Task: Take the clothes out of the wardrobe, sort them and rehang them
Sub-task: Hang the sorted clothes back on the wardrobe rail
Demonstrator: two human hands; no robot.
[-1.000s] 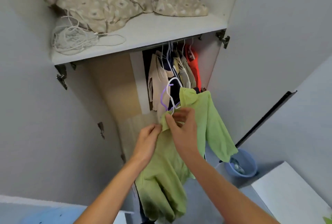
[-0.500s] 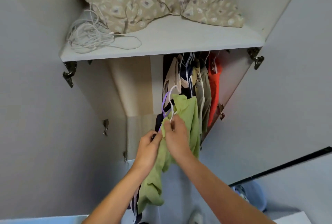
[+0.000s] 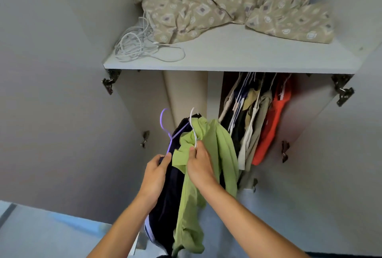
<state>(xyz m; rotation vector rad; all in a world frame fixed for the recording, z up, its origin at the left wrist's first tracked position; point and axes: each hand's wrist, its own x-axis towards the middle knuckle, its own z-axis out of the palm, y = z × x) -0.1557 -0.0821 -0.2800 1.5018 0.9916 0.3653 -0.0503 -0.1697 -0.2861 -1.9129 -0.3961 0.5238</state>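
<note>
Green shirt (image 3: 219, 146) and dark garment (image 3: 165, 199), two hangers, perhaps.

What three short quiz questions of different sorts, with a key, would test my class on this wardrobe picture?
1. True or false: the left hand pinches the purple plastic hanger carrying the dark navy garment.
2. Multiple choice: the right hand grips the thin white hanger of which garment? A) the bright orange garment B) the light green cloth garment C) the beige patterned bedding
3. Fill in: the tangled white cord lies on the white top ____ of the wardrobe.

Key: 1 true; 2 B; 3 shelf.
</note>
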